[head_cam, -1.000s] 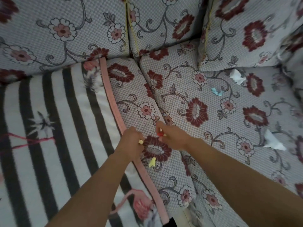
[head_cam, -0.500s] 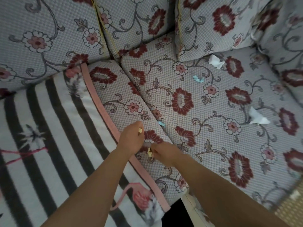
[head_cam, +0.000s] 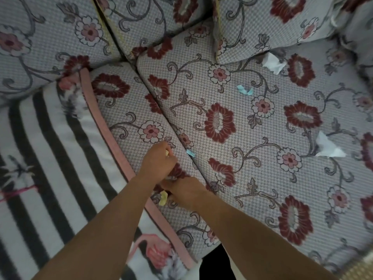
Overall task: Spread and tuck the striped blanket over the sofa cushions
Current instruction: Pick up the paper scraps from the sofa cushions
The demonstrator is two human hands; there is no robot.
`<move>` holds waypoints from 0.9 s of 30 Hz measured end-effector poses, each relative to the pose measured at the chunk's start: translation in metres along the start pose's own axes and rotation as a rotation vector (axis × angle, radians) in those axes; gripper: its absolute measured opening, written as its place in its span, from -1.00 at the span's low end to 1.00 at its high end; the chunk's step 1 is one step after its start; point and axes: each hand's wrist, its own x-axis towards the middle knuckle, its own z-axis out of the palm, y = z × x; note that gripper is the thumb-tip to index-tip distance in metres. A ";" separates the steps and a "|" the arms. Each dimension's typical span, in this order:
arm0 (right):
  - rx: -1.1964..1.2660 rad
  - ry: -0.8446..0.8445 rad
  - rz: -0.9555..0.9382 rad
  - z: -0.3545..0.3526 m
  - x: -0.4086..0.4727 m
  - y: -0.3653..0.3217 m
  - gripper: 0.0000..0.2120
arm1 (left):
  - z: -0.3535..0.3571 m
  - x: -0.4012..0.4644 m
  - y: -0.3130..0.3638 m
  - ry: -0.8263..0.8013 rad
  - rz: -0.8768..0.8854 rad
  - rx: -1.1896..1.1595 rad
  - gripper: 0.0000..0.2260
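The striped blanket [head_cam: 50, 158], black and white with a pink border, lies flat over the left seat cushion [head_cam: 129, 118]; its border runs diagonally under my left forearm. My left hand [head_cam: 158, 164] rests just right of that border, fingers curled round a small yellow paper scrap [head_cam: 167, 153]. My right hand [head_cam: 185, 188] lies close below it on the floral cushion and pinches a second yellow scrap [head_cam: 163, 198] at its fingertips. Neither hand touches the blanket.
The right seat cushion [head_cam: 252, 178] carries blue scraps [head_cam: 244, 90] [head_cam: 190, 153] and crumpled white paper [head_cam: 273, 64] [head_cam: 328, 148]. Floral back cushions [head_cam: 50, 37] stand along the top. A dark gap [head_cam: 216, 265] shows at the sofa's front edge.
My right hand has drawn back toward me, from the cushion seam to the yellow scrap beside the blanket's border. My left hand has stayed in place, still holding its scrap.
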 end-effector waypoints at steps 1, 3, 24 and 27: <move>-0.011 -0.004 -0.017 -0.002 0.001 0.000 -0.51 | 0.000 0.003 0.000 -0.002 -0.006 0.003 -0.95; -0.033 -0.020 -0.043 -0.003 0.004 0.000 -0.37 | 0.000 0.009 0.001 0.004 -0.005 0.014 -0.96; -0.017 0.020 0.215 -0.043 -0.049 0.106 -0.73 | 0.076 0.053 0.029 -0.030 0.000 0.652 -0.56; 0.023 0.052 0.247 -0.046 -0.052 0.124 -0.76 | 0.095 0.060 0.026 0.061 -0.040 0.721 -0.54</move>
